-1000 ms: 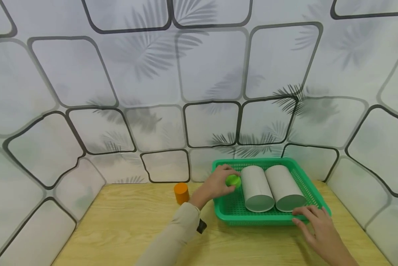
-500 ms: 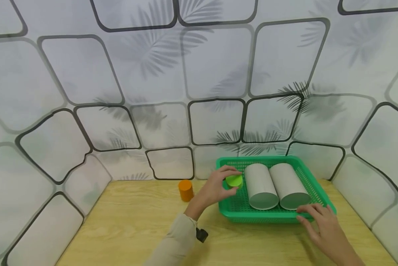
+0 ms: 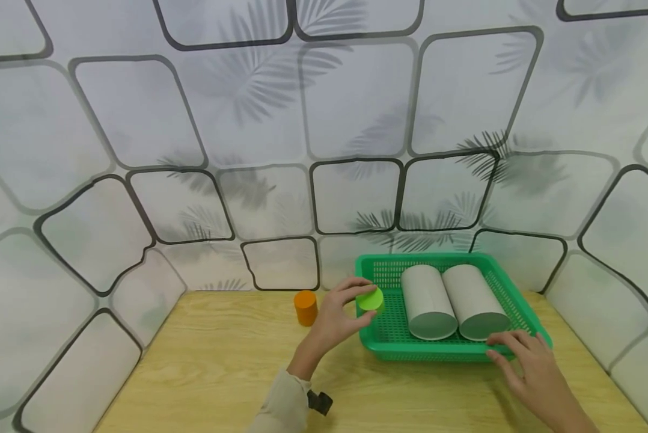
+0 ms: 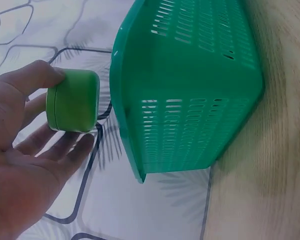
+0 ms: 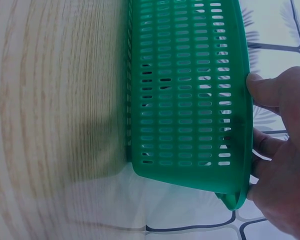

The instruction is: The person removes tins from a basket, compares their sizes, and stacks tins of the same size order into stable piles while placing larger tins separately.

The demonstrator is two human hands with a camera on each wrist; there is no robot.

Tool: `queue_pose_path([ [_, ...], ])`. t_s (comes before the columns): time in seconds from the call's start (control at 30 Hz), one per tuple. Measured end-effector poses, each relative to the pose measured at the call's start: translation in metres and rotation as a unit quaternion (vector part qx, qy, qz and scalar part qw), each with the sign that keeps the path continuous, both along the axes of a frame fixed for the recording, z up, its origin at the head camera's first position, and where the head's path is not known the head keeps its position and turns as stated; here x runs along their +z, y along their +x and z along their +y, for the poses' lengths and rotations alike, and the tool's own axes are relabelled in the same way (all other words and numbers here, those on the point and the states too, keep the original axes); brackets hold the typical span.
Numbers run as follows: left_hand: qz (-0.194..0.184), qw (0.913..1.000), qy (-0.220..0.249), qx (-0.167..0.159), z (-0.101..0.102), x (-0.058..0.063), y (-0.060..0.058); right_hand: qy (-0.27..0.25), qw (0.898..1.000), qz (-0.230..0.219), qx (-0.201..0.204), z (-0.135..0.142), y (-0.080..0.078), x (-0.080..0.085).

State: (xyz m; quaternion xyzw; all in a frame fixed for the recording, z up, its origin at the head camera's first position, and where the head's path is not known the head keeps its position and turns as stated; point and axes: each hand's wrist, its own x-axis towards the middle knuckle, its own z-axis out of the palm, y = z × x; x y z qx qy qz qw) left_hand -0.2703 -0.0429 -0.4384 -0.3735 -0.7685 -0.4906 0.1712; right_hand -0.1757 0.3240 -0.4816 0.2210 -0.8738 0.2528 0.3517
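Left hand (image 3: 333, 320): pinches one lime-green cylinder (image 3: 370, 300) just above the left rim of a green basket (image 3: 421, 349); right hand (image 3: 535, 379): grips the basket's front rim near its right corner; two white cylinders (image 3: 430, 305) lie inside; one orange cylinder (image 3: 306, 309) stands left.

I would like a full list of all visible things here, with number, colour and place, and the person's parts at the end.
Basket: one, green, on the table
Large cylinders: two, white, lying side by side in the basket
Small cylinder: one, light green, in the left hand
Upright cylinder: one, orange, left of the basket
Table: one, yellowish wood, below the basket
Patterned walls: three sides, whitish grey, around the table
Black device: one, black, beside the sleeve
Sleeve: one, beige, below the left hand
Left hand: one, bare, near the basket's left side
Right hand: one, bare, at the basket's front edge
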Motion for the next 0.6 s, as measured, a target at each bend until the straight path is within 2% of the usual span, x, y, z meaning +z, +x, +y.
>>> queue_pose_path([
  [0.17, 0.000, 0.9998, 0.019, -0.005, -0.010, -0.007, 0.005, 0.000, 1.000, -0.003, 0.002, 0.000, -0.002, 0.001],
  [0.3, 0.009, 0.9992, 0.036, 0.012, -0.017, -0.011, 0.009, 0.001, 1.000, -0.006, 0.000, -0.001, -0.003, 0.000],
  [0.47, 0.018, 0.9977, 0.057, 0.032, -0.027, -0.009, 0.009, -0.014, 1.000, -0.017, 0.001, 0.000, -0.002, -0.003],
  [0.6, 0.007, 0.9964, 0.071, 0.045, -0.039, -0.006, 0.008, -0.018, 1.000, -0.021, -0.001, 0.000, -0.002, -0.002],
])
